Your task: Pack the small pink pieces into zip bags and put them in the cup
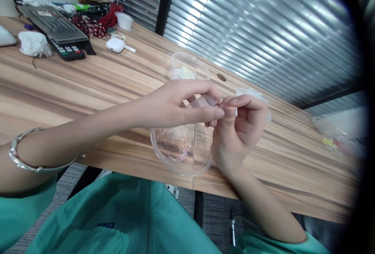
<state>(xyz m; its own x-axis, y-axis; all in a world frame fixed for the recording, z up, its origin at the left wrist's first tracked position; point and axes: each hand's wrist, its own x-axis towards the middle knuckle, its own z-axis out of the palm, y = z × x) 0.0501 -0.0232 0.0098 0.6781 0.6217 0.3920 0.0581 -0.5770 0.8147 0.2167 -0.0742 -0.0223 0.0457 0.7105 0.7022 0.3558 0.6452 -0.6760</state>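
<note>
So, going by the head view, the bare left hand (172, 105) is hovering mid-frame with its fingers nearly closed, and it's holding a small, clear, thin-looking plastic packet (203, 102) between thumb and fingers. The bare right hand (236, 141), just right of centre, is meeting it fingertip to fingertip. Its thumb and forefinger are pressing together in a tight pinch, but I can't tell what's sitting between them (the tips are hiding it).

Just below the hands in the frame, a round, clear plastic tub (202, 172) is sitting on the wood-grain table (293, 168), with tangled tan strands (175, 142) showing in it. Another round, clear plastic container (190, 54) is standing above the hands, near the blinds.

For fiddly fingertip work like this, I'd be gripping close to the packet's edge, since film that thin is probably slipping and folding easily. The left should be steadying while the right is working in small, gentle moves. I'd also be staying above the tabletop, where anything dropping is easy to spot.
</note>
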